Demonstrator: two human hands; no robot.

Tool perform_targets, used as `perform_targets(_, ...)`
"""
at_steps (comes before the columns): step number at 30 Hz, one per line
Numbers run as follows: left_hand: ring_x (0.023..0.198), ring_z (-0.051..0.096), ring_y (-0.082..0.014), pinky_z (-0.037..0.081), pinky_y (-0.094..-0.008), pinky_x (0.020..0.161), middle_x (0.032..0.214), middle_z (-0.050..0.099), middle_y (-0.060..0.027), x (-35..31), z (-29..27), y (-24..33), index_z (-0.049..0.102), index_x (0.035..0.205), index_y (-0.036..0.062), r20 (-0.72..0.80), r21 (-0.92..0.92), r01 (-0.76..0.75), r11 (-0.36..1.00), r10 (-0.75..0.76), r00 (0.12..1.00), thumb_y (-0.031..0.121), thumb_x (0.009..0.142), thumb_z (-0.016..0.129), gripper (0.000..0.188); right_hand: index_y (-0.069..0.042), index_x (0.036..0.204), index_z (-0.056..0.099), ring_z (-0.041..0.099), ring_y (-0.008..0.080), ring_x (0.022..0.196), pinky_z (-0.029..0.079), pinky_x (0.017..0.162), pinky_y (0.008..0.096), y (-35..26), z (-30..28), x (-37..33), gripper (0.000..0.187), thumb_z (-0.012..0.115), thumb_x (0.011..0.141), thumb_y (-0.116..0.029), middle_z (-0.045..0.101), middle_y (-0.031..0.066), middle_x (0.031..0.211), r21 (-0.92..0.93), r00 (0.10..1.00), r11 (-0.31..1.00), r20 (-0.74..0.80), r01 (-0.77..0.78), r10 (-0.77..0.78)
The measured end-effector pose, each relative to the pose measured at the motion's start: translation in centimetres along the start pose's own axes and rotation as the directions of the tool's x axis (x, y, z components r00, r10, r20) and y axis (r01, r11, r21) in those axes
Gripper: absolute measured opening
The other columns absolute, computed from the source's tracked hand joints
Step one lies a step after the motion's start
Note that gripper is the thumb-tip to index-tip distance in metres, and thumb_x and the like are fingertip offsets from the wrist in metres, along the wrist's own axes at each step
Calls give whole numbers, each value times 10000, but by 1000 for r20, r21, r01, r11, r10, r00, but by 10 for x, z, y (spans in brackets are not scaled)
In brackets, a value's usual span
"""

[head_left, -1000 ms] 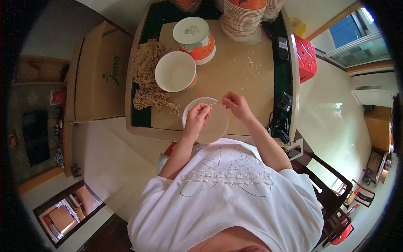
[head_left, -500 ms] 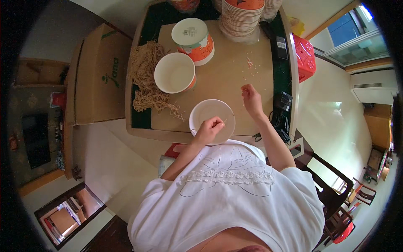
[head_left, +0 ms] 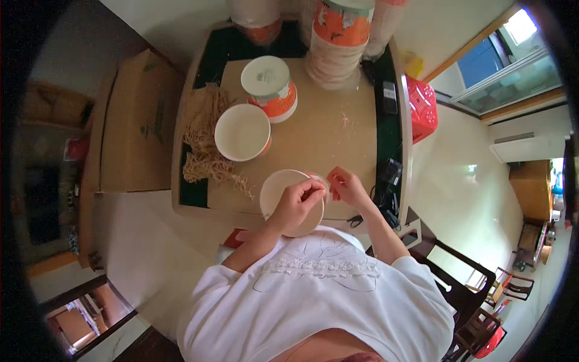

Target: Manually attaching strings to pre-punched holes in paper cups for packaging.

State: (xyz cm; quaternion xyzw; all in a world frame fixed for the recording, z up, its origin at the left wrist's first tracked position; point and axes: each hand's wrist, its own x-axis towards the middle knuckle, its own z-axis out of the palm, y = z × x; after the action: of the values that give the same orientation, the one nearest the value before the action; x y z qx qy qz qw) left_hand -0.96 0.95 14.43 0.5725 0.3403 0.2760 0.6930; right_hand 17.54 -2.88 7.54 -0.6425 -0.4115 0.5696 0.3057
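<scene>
A white paper bucket (head_left: 271,192) sits at the table's near edge, its mouth facing up toward me. My left hand (head_left: 297,204) is over its right side, thumb and forefinger pinched together. The thin string that showed at those fingertips a moment ago is too fine to make out now. Just right of the bucket's rim, my right hand (head_left: 350,188) is closed in a pinch with its fingertips close to the left ones. Whatever it holds is hidden or too small. Small pale and pink bits (head_left: 345,120) lie scattered on the cardboard farther off.
A tangle of brown string (head_left: 208,136) lies at the table's left. Beside it stand an open white bucket (head_left: 241,134) and an upturned orange-and-white bucket (head_left: 271,99). Stacked buckets (head_left: 335,60) rise at the back. Black devices with cables (head_left: 391,175) line the right edge.
My right hand has come left and nearer, from beside the scattered bits to the left fingertips. The left hand keeps its pinch over the bucket. The whole view has tilted and shifted slightly.
</scene>
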Motion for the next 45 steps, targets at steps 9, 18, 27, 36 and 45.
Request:
perform_targets(9,653,536,-65,432,-231,594,754,608,-33,63,18,45,607,895,6,21,144,-224,964,223,975,107,881,560,112,-103,1367,328,517,207,1134,439,912,332,-86,-35,-34,636,654,823,-147,474,121,1288,-132,938,938,-90,321,-334)
perform_targets(18,610,575,-169,448,-284,563,712,592,-89,100,77,116,601,840,54,289,348,-597,723,523,802,92,819,621,48,-28,1164,538,606,181,882,504,723,301,-103,-137,52,316,433,927,-208,639,73,1002,382,779,742,-556,550,-291)
perform_targets(27,770,606,-307,485,-418,676,821,603,-128,256,42,162,618,942,48,247,795,-575,193,763,598,123,818,585,149,-28,1235,482,584,174,965,478,830,317,-257,-247,203,440,441,956,-365,553,72,1177,109,369,368,-512,923,-775)
perform_targets(36,980,542,-348,445,-448,816,1055,542,-143,346,14,97,561,1125,72,190,905,-381,189,621,760,124,802,574,327,-24,1234,476,534,336,1054,397,895,419,-228,-279,309,423,543,860,-211,578,190,1126,-528,421,506,-282,682,-862)
perform_targets(45,958,569,-311,403,-461,809,1086,536,-142,367,25,41,598,1066,39,277,924,-378,51,592,757,136,786,522,305,-69,1184,554,552,333,1065,450,890,385,-248,-309,261,312,508,876,-71,585,165,1149,-676,182,417,-393,608,-901)
